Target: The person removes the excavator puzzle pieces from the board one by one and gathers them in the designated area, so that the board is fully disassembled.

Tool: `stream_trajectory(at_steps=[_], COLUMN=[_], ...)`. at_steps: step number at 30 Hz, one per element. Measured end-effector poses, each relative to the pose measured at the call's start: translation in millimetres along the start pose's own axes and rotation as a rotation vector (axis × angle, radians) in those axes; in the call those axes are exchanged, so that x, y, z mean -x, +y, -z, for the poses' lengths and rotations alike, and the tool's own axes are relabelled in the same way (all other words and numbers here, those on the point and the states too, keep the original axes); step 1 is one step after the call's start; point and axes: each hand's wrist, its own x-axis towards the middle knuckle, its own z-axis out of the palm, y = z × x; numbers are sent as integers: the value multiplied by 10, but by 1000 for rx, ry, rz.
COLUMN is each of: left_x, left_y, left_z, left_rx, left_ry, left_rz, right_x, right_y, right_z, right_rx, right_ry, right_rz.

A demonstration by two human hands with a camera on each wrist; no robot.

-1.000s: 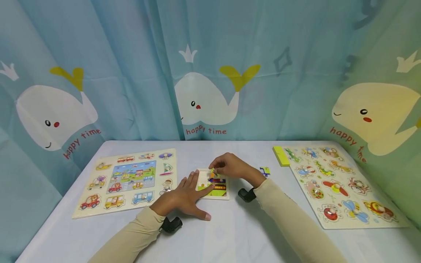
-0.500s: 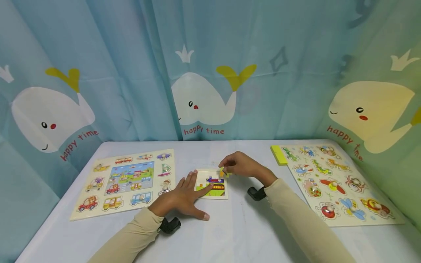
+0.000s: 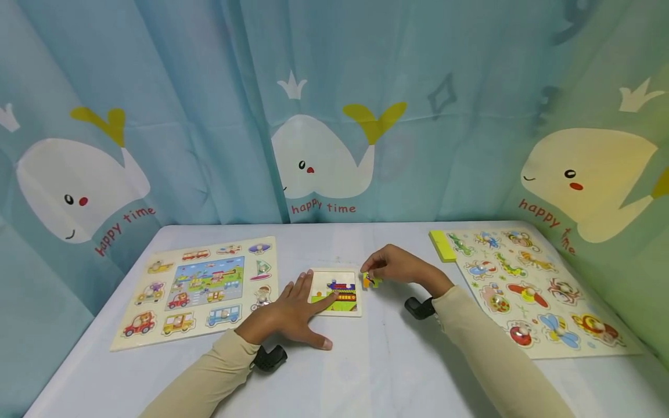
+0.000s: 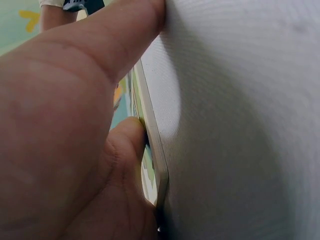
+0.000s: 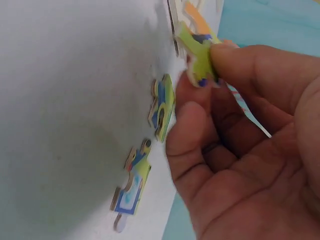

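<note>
My right hand (image 3: 401, 267) pinches a yellow-green jigsaw piece (image 5: 202, 57) with an orange part between thumb and fingers. In the head view this hand is just off the right edge of a small wooden puzzle tray (image 3: 321, 283). Fitted pieces forming part of a purple train picture (image 3: 345, 297) fill the tray's lower right. Fingers spread and straight, my left hand (image 3: 290, 316) rests over the tray's left side. Two loose jigsaw pieces, one blue and green (image 5: 161, 107) and one with a pale window (image 5: 131, 187), lie on the table by the right hand.
To the left lies a vehicle knob puzzle board (image 3: 209, 334). On the right is an insect knob puzzle board (image 3: 481, 296), with a yellow block (image 3: 442, 247) at its far left corner. A blue whale-print curtain (image 3: 219, 145) hangs behind the white table (image 3: 360, 371).
My right hand has moved from over the tray to the right, carrying the pinched jigsaw piece off the tray. The left hand keeps its place. A loose piece at the right is now hidden behind the right hand.
</note>
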Motion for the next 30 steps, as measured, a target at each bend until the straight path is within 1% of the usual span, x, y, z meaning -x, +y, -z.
stream_trajectory(at_steps=[5,14,17,22,30], left_x=[-14,-9,0,3,-2], left_y=[9,-12,-23,-29,-21], left_z=[2,9,5,5,-2], left_rx=[-1,-8,-8,-5,0], left_ry=[-10,-5,-1,2,3], left_rz=[-5,-6,-6,-13,-23], right_x=[49,97,97,101,135], right_y=[65,54,51,49,43], right_z=[15,27,8,-14,10], right_rx=[-3,1,6,8,41], right_ry=[-36,-22,-18,0,74], right_rz=[-35,-41,-22,5,-26])
